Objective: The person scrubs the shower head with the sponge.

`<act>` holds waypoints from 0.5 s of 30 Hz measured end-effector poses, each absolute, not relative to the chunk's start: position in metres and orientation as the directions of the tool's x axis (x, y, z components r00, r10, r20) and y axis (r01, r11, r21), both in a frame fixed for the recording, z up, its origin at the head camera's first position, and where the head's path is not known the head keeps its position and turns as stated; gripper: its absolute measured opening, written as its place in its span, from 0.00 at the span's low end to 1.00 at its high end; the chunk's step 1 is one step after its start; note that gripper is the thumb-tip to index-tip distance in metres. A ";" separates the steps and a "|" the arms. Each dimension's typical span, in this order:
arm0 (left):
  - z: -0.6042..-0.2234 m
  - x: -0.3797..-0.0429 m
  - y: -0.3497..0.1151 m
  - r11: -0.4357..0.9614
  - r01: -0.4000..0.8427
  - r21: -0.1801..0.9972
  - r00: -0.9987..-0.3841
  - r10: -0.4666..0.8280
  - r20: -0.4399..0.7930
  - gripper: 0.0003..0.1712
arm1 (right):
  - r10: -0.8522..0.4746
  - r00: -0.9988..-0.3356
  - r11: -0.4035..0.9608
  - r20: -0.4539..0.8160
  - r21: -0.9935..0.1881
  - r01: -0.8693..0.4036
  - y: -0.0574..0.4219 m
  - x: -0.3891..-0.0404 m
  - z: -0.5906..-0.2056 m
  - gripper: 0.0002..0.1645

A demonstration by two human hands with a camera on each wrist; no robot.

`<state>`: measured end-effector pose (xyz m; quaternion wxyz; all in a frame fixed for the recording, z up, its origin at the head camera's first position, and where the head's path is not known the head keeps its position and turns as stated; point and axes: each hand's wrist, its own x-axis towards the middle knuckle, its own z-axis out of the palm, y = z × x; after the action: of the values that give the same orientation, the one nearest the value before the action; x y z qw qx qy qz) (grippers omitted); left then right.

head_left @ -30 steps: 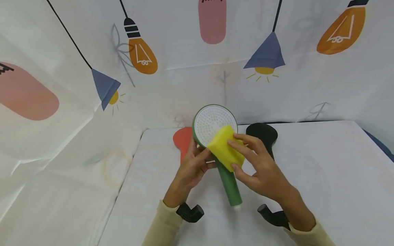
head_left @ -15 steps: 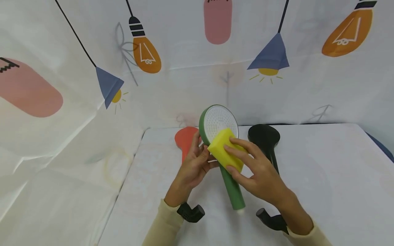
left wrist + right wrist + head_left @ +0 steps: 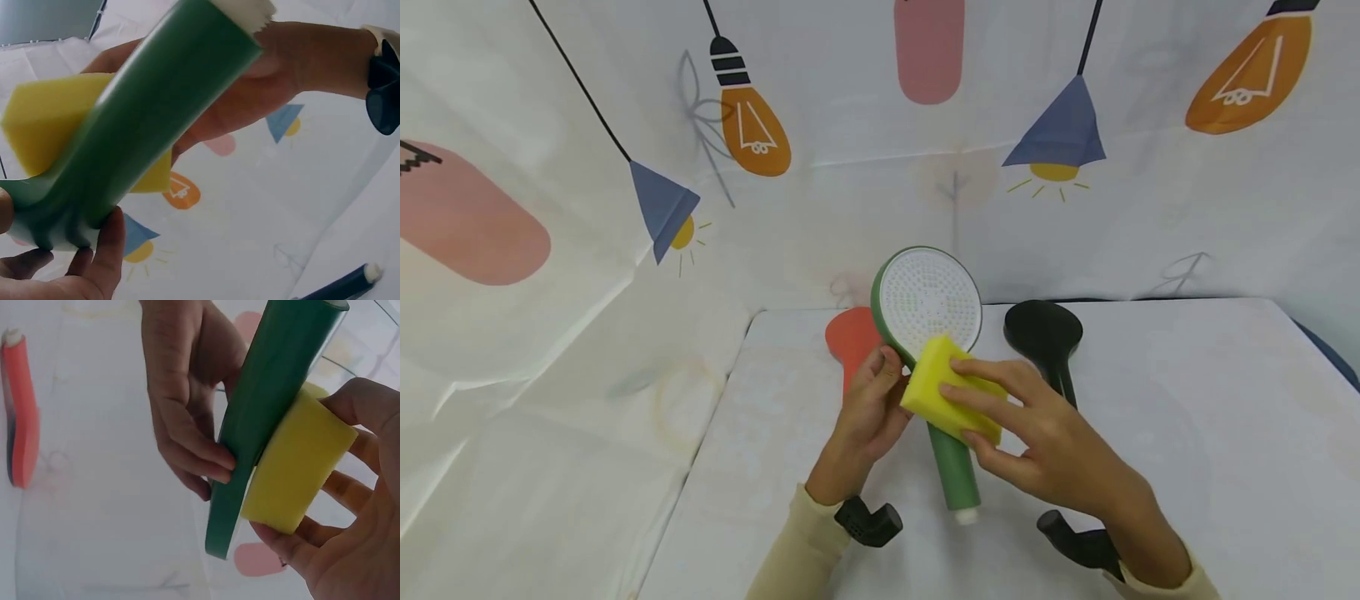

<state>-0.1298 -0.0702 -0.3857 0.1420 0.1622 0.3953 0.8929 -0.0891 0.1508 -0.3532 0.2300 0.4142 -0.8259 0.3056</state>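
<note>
A green shower head (image 3: pixel 930 302) with a white nozzle face is held up above the table, its handle slanting down toward the front. My left hand (image 3: pixel 868 412) grips it near the neck; in the left wrist view the fingers (image 3: pixel 109 250) press on the back of the green body. Against the front, where face meets handle, lies a yellow sponge (image 3: pixel 951 392). My right hand (image 3: pixel 1052 437) pinches this sponge between thumb and fingers, seen too in the right wrist view, where the sponge (image 3: pixel 300 462) sits close along the green shower head (image 3: pixel 262 394).
Behind my left hand a red shower head (image 3: pixel 852 333) lies on the white table (image 3: pixel 1187 433). A black shower head (image 3: pixel 1043 329) lies to the right, behind my right hand. A white patterned sheet (image 3: pixel 865 200) hangs at the back and left side.
The sponge in my right hand has slid down from the nozzle face toward the handle, uncovering more of the face. The shower head has turned slightly to face the camera more.
</note>
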 end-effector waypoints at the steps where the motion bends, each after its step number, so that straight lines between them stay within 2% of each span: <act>1: -0.386 -0.129 -0.069 -0.656 -0.127 0.744 -0.905 0.383 0.183 0.29 | -0.548 -0.541 0.468 0.638 -0.303 -0.830 0.151 -0.088 -0.352 0.27; 7: -0.388 -0.129 -0.067 -0.698 -0.124 0.705 -0.905 0.370 0.208 0.25 | -0.589 -0.501 0.450 0.634 -0.258 -0.855 0.152 -0.082 -0.347 0.26; 12: -0.386 -0.129 -0.070 -0.708 -0.115 0.697 -0.916 0.346 0.201 0.25 | -0.643 -0.415 0.381 0.643 -0.202 -0.902 0.153 -0.078 -0.344 0.24; 15: -0.385 -0.130 -0.071 -0.729 -0.134 0.671 -0.914 0.352 0.200 0.27 | -0.689 -0.376 0.319 0.620 -0.206 -0.925 0.157 -0.075 -0.343 0.21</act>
<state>-0.1297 -0.0709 -0.3852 0.1327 0.1589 0.3430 0.9162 -0.0749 0.1569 -0.3428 0.2160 0.5153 -0.7829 0.2737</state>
